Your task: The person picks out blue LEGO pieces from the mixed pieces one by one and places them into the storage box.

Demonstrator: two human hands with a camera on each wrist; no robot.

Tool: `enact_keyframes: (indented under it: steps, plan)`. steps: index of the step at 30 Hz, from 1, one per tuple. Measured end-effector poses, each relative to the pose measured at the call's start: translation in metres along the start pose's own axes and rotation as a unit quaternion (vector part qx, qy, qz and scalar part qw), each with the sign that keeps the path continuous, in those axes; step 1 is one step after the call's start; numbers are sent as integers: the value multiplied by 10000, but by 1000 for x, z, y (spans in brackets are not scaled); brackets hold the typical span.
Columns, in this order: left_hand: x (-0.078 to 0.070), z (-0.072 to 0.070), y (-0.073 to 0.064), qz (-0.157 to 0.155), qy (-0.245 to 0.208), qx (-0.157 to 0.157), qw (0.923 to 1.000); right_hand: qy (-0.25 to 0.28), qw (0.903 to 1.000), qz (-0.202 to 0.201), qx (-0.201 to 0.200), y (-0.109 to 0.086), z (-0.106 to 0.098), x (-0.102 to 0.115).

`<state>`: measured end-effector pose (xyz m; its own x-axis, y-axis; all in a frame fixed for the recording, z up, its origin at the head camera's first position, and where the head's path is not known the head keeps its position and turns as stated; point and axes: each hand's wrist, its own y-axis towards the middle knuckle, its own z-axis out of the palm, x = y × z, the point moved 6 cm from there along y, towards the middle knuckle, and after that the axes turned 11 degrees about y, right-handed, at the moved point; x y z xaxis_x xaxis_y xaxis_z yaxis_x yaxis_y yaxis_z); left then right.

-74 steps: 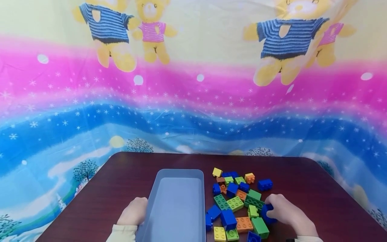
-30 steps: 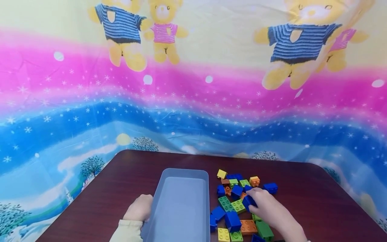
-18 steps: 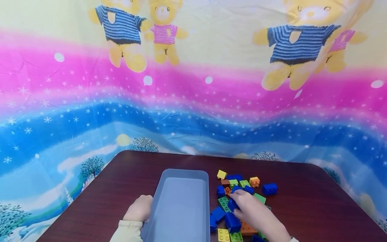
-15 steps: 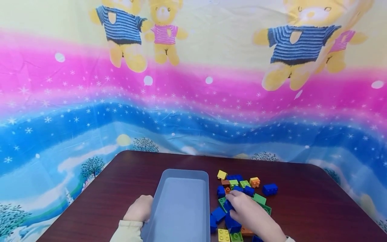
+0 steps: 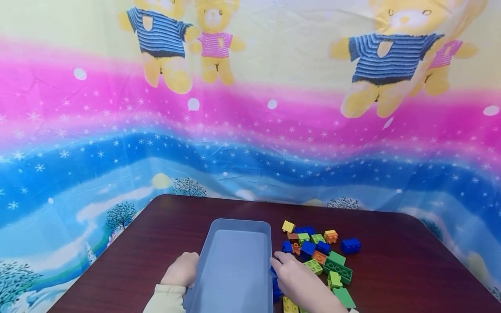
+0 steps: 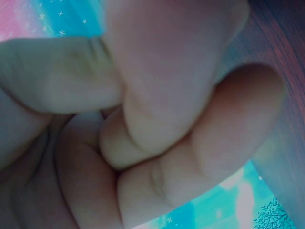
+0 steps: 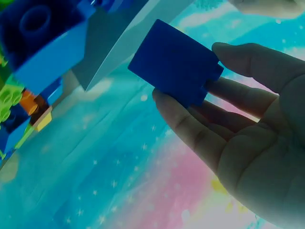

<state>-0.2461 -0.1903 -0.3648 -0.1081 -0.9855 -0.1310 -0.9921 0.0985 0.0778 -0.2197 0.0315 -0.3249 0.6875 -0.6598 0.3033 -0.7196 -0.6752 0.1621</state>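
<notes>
My right hand (image 5: 301, 278) pinches a blue toy building brick (image 7: 171, 62) between thumb and fingers, close to the right wall of a grey-blue tray (image 5: 234, 225). The brick's studs face back toward my palm in the right wrist view. No brick lies in the visible part of the tray. At the tray's left side is my left hand (image 5: 181, 270); its fingers (image 6: 157, 186) are curled in, with nothing visible in them. Loose bricks, such as a dark green one (image 5: 337, 271) and a yellow one (image 5: 290, 305), lie around my right hand, which hides some of them.
Several more bricks are spread over the dark wooden table (image 5: 168, 226) right of the tray. Farthest right lies a blue brick (image 5: 350, 246); a small yellow brick (image 5: 288, 226) is at the back. A printed curtain (image 5: 250, 143) hangs behind the table.
My right hand has carried the blue brick leftward from the pile's right side, over the other bricks, to the tray's right wall. My left hand has stayed beside the tray.
</notes>
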Motion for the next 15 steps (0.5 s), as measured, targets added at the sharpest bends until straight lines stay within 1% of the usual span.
enact_keyframes:
  steps: [4, 10, 15]
  plan:
    - [0, 0, 0, 48, -4, -72, 10000, -153, 9998, -138, 61, 6, 7, 9]
    - [0, -1, -1, 95, -9, -96, 9999, -396, 9976, -504, 257, 12, 16, 23]
    - [-1, -2, -1, 69, 38, -86, 9999, -150, 9968, -542, 569, 17, 26, 30]
